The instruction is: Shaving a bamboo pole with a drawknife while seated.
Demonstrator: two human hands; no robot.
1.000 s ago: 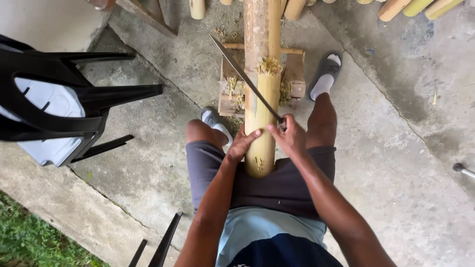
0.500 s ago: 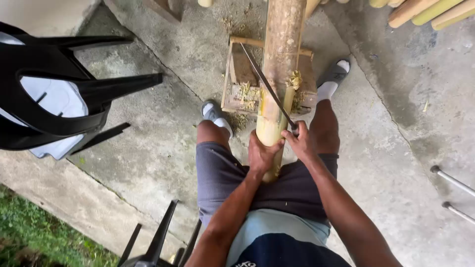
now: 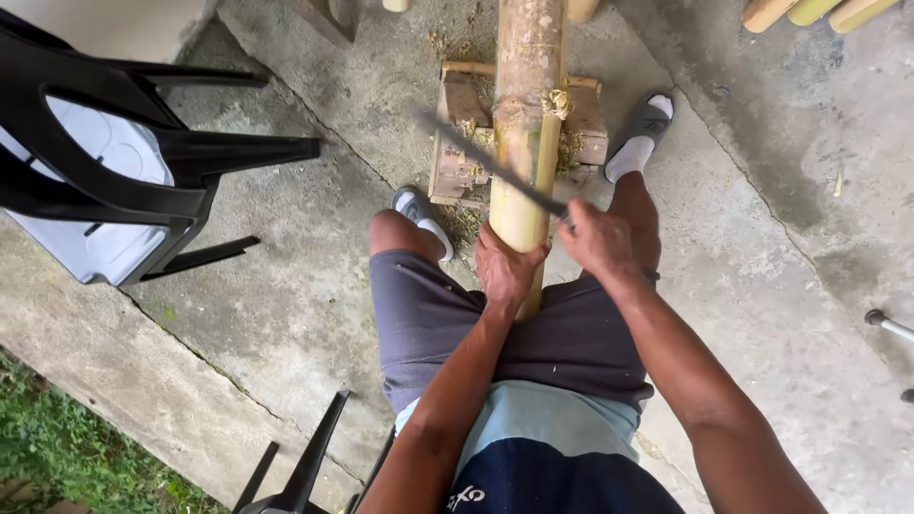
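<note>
Concrete floor (image 3: pixel 781 247), grey and stained, running under everything. Black plastic chairs (image 3: pixel 105 162), stacked and tipped on their side, at far left, well apart from the work. 1 long bamboo pole (image 3: pixel 526 124) running from between the knees up past the top edge, resting across a low wooden block (image 3: pixel 457 152) strewn with shavings. Left hand (image 3: pixel 505 269) wrapped around the pole's near end, closed, gripping it. Right hand (image 3: pixel 600 240) just beside the pole, closed on the handle of a long dark blade (image 3: pixel 490 164); blade slanting across the pole, touching its near part. 2 grey sandals with white socks either side of the block.
</note>
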